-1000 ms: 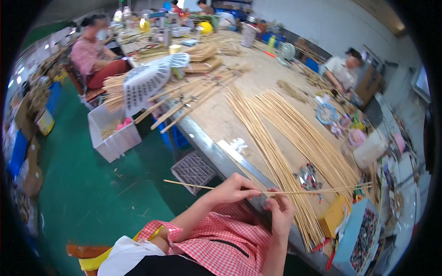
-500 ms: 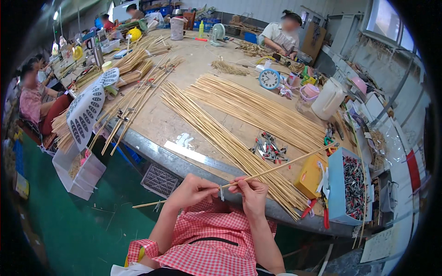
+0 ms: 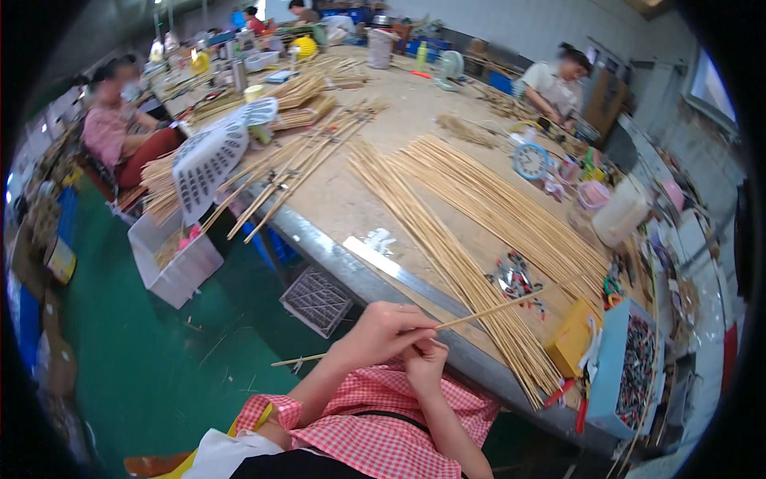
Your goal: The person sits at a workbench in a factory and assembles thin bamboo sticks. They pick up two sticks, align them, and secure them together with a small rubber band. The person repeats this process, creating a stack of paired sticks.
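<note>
A long thin bamboo-like stick (image 3: 511, 303) slants across in front of me, over the table edge. My left hand (image 3: 383, 331) is closed around it, palm down, with the fingers reaching over towards my right hand (image 3: 425, 363). The right hand sits just below and against the left fingertips, its fingers curled. What it pinches there is hidden. A small clip (image 3: 298, 366) is on the stick's lower left end, which sticks out past my left forearm. Under both hands lies my pink checked apron (image 3: 375, 403).
Bundles of similar sticks (image 3: 447, 259) lie on the table beside a metal ruler (image 3: 391, 267). Loose clips (image 3: 517, 275), a yellow box (image 3: 570, 339) and a blue box of clips (image 3: 622, 375) are at right. Co-workers (image 3: 120, 120) sit around the table.
The view has swung, so the table sits further right. My left hand has moved over the right one, covering the spot where a small pale piece hung from the stick between them.
</note>
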`<state>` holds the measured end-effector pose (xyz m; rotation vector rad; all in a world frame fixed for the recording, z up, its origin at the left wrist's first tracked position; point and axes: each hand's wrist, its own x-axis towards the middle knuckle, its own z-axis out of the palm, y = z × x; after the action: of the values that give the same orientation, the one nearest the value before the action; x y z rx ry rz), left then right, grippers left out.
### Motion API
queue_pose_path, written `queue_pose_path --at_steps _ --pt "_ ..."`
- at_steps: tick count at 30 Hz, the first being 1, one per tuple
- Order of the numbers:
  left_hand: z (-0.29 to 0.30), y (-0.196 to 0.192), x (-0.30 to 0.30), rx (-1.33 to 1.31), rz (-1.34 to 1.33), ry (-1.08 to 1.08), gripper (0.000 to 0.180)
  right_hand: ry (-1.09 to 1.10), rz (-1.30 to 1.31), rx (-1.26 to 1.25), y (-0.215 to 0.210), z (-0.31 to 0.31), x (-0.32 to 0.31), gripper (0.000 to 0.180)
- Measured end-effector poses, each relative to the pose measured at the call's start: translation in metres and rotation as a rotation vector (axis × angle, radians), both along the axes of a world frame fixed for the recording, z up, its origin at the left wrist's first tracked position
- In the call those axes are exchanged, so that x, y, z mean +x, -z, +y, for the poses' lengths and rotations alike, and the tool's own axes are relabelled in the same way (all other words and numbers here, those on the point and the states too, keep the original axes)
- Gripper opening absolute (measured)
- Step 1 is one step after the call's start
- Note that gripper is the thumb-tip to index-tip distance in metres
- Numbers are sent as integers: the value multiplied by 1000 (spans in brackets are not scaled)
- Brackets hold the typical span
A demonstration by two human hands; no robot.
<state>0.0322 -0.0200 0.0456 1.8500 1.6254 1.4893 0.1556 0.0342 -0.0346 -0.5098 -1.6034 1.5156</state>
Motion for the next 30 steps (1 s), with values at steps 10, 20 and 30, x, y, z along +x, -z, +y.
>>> queue_pose_path --at_steps 10,20,30 --pt "2 3 -5 51 57 -157 10 -74 -303 157 -28 27 16 14" --pt "4 9 -13 -73 24 -76 11 -8 221 -238 -85 75 35 16" --pt "-2 15 -43 -159 -198 -130 15 89 259 -233 -71 73 31 15"
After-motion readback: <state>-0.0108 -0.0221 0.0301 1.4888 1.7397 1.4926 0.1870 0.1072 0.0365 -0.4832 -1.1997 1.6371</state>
